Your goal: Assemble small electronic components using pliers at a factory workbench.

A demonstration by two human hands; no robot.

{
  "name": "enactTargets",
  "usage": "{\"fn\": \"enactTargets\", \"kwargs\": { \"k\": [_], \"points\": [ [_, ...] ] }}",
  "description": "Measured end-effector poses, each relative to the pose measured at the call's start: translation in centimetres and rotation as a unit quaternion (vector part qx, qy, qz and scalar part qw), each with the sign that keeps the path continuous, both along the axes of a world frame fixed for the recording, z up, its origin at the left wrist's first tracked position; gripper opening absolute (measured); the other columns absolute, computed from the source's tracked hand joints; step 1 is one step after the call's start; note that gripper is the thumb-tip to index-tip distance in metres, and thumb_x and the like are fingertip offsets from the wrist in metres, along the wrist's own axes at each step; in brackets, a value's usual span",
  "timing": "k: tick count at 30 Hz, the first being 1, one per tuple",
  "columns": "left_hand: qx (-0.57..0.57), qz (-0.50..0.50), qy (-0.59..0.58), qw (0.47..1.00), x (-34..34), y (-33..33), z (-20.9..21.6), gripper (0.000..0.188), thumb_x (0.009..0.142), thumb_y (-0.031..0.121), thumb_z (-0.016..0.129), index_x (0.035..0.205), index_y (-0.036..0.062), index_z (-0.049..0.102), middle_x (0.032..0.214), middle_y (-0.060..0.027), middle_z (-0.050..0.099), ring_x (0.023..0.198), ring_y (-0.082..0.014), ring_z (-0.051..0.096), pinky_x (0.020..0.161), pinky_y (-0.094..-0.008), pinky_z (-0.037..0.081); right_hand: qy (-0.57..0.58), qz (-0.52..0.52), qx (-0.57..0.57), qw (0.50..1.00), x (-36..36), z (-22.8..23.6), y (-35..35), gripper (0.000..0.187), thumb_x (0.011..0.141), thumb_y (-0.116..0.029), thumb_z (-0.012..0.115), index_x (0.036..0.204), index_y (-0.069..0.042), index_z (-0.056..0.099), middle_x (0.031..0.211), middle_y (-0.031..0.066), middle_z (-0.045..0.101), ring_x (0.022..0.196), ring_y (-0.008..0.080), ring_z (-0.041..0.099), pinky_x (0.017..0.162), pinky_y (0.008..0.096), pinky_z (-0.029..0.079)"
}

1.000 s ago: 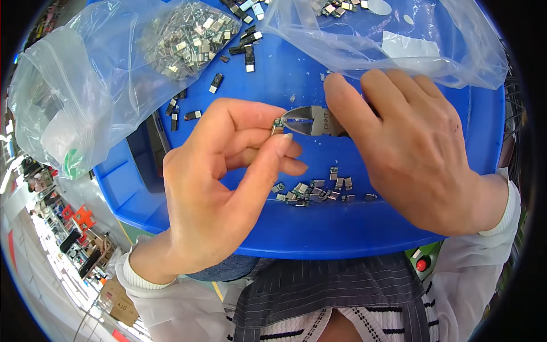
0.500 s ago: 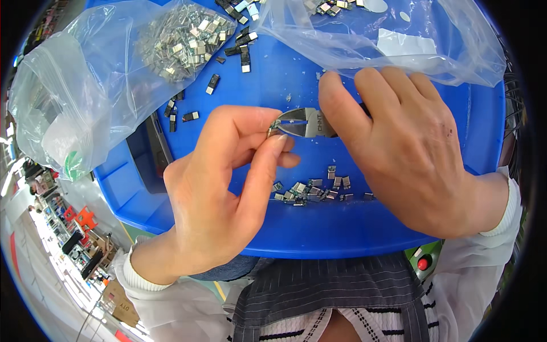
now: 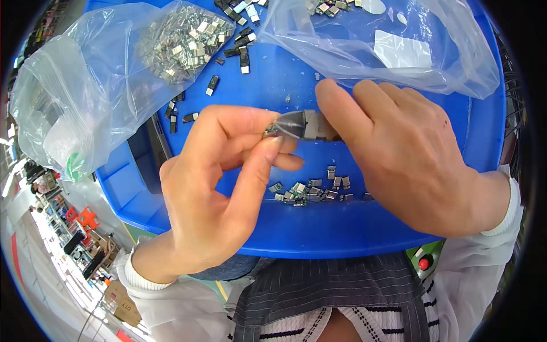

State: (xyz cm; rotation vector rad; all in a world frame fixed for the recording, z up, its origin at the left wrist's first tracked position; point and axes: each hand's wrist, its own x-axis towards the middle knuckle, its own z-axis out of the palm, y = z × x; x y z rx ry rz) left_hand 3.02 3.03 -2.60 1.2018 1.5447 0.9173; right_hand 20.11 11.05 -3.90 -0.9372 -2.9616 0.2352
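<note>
Between thumb and index finger, my left hand pinches a small connector board with a metal end. My right hand is wrapped round a pair of cutting pliers, whose handles are mostly hidden under the fingers. The jaws point left and meet the connector board at my left fingertips; the tips are partly blurred. Below the pliers, a loose pile of similar small connector boards with silver ends lies on the blue tray.
A clear bag of connectors lies at the upper left, another clear bag at the upper right. Several black-cased connectors are scattered between them. A dark phone-like slab rests at the tray's left side, partly under the left bag.
The pliers have rolled in my right hand, so the gap between their jaws no longer shows. My left hand has shifted slightly left, still pinching the connector board.
</note>
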Motion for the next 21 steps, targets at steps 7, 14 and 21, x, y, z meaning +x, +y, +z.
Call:
{"fn": "enactTargets", "kwargs": {
  "k": [7,14,21],
  "points": [
    [-0.045,0.055,-0.110,0.991,0.5,-0.3,0.4,0.017,0.088,-0.001,0.050,0.103,-0.0072,0.048,0.080,-0.0174,0.063,0.064,-0.0223,0.064,0.066,-0.0257,0.053,0.017,0.010,-0.061,0.998,0.9,0.2,-0.1,0.027,0.072,0.000,0.061,0.096,-0.006,0.049,0.067,0.0038,0.043,0.051,0.0167,0.041,0.048,0.0284,0.037],
    [-0.100,0.081,-0.162,0.978,-0.3,0.4,0.7,0.019,0.088,0.001,0.051,0.104,-0.0076,0.049,0.078,-0.0175,0.063,0.061,-0.0227,0.064,0.063,-0.0261,0.053,0.016,0.014,-0.018,1.000,-0.1,0.0,0.3,0.027,0.073,0.000,0.061,0.096,-0.006,0.050,0.068,0.0037,0.042,0.051,0.0162,0.040,0.049,0.0282,0.037],
    [-0.108,0.083,-0.174,0.975,-0.8,0.6,0.4,0.019,0.087,0.001,0.052,0.105,-0.0073,0.049,0.077,-0.0170,0.064,0.060,-0.0223,0.064,0.063,-0.0257,0.053,0.025,0.010,0.014,1.000,-0.7,-0.4,0.4,0.027,0.073,0.000,0.060,0.097,-0.006,0.051,0.069,0.0036,0.042,0.052,0.0159,0.040,0.050,0.0281,0.037]
  ]
}}
